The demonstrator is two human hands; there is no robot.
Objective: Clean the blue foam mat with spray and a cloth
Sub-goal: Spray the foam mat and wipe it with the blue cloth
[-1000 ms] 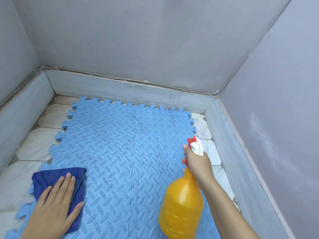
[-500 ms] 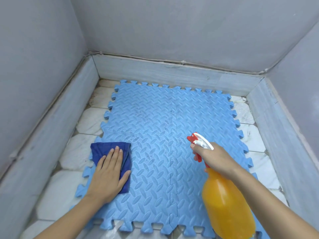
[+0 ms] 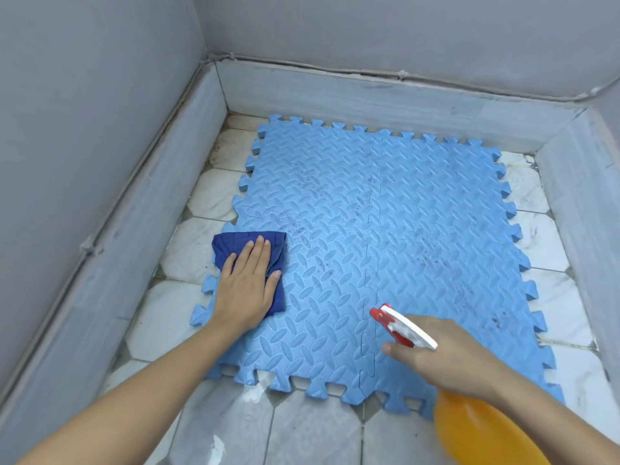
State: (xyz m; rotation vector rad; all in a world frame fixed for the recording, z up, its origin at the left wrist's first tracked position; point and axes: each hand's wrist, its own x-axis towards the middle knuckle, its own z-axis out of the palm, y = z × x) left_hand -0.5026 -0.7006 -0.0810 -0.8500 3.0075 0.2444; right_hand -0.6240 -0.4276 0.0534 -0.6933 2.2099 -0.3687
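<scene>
A blue foam mat (image 3: 385, 250) was laid on a pale tiled floor (image 3: 201, 253) bounded by grey walls (image 3: 84, 95). A dark blue cloth (image 3: 250, 253) was pressed flat at its left edge by the left hand (image 3: 248, 286). An orange spray bottle (image 3: 476, 427) was gripped at its neck by the right hand (image 3: 449, 357), its red-and-white nozzle (image 3: 399, 325) held over the mat.

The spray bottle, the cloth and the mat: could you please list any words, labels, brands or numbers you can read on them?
None can be read.
The orange spray bottle in the right hand shows no label on its visible side.
The dark blue cloth under the left hand is plain.
The blue foam mat bears only an embossed pattern and dark smudges, no lettering.
</scene>
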